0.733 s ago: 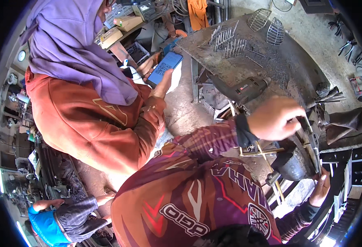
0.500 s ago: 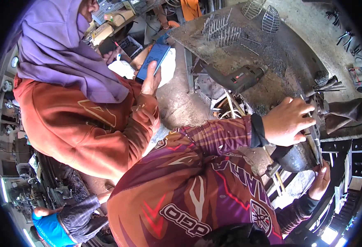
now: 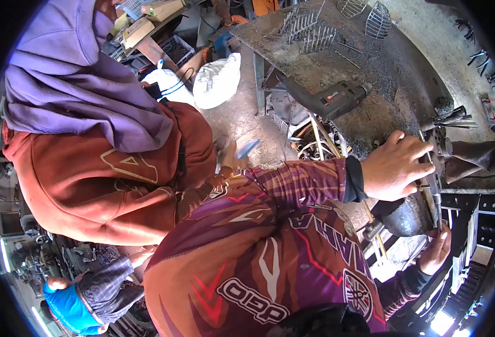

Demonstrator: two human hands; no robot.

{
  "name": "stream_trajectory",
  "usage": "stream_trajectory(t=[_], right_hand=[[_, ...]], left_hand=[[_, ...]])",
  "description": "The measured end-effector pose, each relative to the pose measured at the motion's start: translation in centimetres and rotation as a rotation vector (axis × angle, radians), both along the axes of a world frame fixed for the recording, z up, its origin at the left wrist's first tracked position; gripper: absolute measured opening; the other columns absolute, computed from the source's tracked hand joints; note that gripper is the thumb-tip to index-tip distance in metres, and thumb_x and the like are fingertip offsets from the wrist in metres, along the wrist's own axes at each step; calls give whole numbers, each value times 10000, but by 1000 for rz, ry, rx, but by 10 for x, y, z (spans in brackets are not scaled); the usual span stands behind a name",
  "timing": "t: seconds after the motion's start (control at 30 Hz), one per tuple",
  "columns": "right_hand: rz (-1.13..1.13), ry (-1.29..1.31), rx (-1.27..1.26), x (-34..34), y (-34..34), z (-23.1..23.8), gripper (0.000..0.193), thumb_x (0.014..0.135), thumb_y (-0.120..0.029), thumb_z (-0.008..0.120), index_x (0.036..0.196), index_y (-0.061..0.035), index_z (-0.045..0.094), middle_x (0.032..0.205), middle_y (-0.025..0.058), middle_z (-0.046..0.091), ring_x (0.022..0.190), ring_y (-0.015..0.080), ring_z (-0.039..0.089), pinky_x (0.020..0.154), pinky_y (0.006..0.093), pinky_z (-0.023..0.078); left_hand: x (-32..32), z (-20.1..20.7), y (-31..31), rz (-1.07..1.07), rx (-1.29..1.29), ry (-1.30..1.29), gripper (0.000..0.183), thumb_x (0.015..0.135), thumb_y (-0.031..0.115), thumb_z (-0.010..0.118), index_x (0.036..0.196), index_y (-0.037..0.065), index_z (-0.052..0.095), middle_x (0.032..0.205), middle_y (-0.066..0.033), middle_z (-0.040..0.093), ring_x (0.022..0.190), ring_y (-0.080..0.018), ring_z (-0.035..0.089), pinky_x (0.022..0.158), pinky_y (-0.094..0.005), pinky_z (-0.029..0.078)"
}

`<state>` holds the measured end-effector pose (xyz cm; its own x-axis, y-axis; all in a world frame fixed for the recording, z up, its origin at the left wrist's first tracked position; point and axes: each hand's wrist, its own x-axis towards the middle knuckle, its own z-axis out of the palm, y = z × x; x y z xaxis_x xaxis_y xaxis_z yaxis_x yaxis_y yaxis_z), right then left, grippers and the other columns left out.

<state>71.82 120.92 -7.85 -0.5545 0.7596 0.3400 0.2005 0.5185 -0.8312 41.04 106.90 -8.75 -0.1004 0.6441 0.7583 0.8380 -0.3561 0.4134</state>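
Observation:
My left hand (image 3: 396,167) is bent over the upper part of a long narrow metal bar (image 3: 438,203), thumb and fingers curled at it. Lower down, my right hand (image 3: 435,251) pinches the bar's other end with fingers and thumb. The bar's exact kind is not clear, and my left fingers hide part of it. Right beside it, between my hands, is a dark rounded metal piece (image 3: 407,218). A dark metal fixture (image 3: 439,141) stands just past my left fingertips, with a bundle of thin rods (image 3: 454,119) above it.
A grey power drill (image 3: 334,101) lies on the dirty metal table (image 3: 371,67), near spiked metal racks (image 3: 317,39) and a wire cage (image 3: 378,21). A person in a purple hood (image 3: 78,84) stands close at left. Another person in blue (image 3: 73,306) is farther off. White sacks (image 3: 218,81) lie on the floor.
The hooded person has lowered the arm with the blue phone-like object, which now shows blurred near my left sleeve. My hands stay nearly in place on the bar.

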Motion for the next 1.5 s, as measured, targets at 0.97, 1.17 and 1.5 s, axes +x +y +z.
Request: stream_trajectory(t=[0.97,1.17,1.5], right_hand=[[258,-113,456,-95,-71,60,155,852,-182,775,893,-38,732,783,128,691,685,322,682,611,404,550],[-11,-153,708,-102,19,61,251,919,-121,638,1127,0,712,1058,194,714,1025,350,665,893,413,533],[-24,-452,512,-61,-19,54,343,942,-309,713,1141,-30,725,827,172,719,725,315,715,662,404,558]], left_hand=[[-11,67,51,-428,-286,-4,564,1023,437,600,1331,-35,604,1328,-232,640,1246,-317,621,1055,-383,466],[0,50,-7,-344,-195,167,321,924,212,728,1167,4,696,1278,-201,678,1168,-350,659,1009,-418,490],[-56,27,39,-402,-436,-475,357,981,234,708,1256,10,670,1135,-101,720,1048,-160,664,899,-300,523]])
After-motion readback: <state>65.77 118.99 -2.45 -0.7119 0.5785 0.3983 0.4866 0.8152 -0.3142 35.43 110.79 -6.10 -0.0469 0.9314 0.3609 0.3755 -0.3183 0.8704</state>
